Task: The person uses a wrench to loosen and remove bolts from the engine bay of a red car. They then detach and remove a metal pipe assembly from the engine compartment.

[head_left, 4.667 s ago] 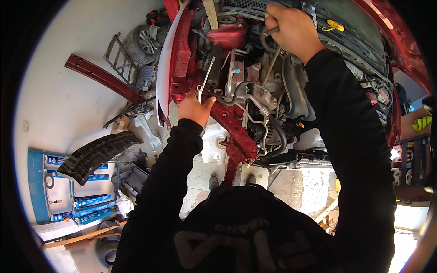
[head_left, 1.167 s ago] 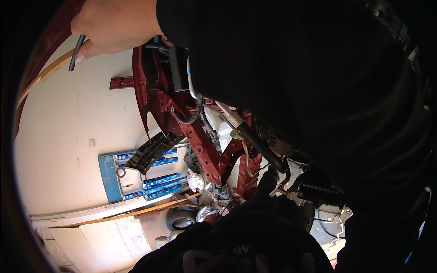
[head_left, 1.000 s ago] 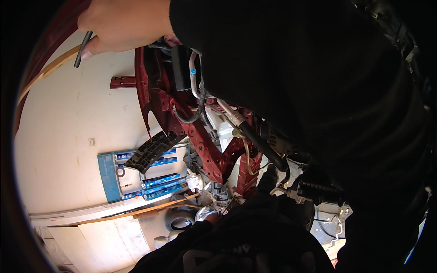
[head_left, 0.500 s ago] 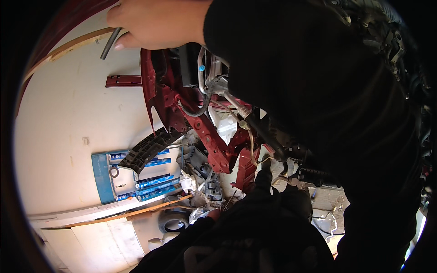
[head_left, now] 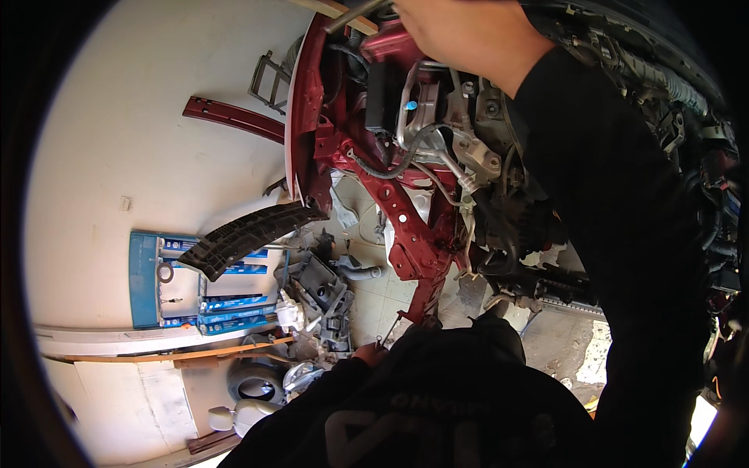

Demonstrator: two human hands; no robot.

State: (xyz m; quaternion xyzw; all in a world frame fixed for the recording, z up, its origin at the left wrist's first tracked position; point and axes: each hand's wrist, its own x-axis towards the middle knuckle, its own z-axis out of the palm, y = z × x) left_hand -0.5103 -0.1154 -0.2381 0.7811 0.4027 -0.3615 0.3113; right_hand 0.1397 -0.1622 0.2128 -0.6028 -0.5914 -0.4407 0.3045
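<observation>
My right arm reaches up across the view, and my right hand [head_left: 468, 31] is at the top edge, partly cut off. A grey metal rod [head_left: 349, 17] sticks out to the left from its closed fingers, over the front of a stripped red car body [head_left: 398, 210]. Low in the view, my left hand [head_left: 370, 355] is closed by my dark clothing. A thin metal tool [head_left: 388, 334] rises from it, close to the lower end of the red frame rail; its kind is too small to make out. Below the right hand lie bare metal engine parts [head_left: 425, 101] and a black hose [head_left: 402, 168].
A black plastic trim piece [head_left: 250, 232] juts out left of the car. Beyond it, a blue rack [head_left: 144, 281] with blue boxes is against the white wall. Removed dark parts [head_left: 324, 292] and a tyre [head_left: 256, 384] lie on the floor. The engine bay [head_left: 663, 86] fills the right.
The view has shifted, uncovering more of the engine bay and my left hand with its tool. My right hand with the rod has moved right in the picture and partly out past the top edge.
</observation>
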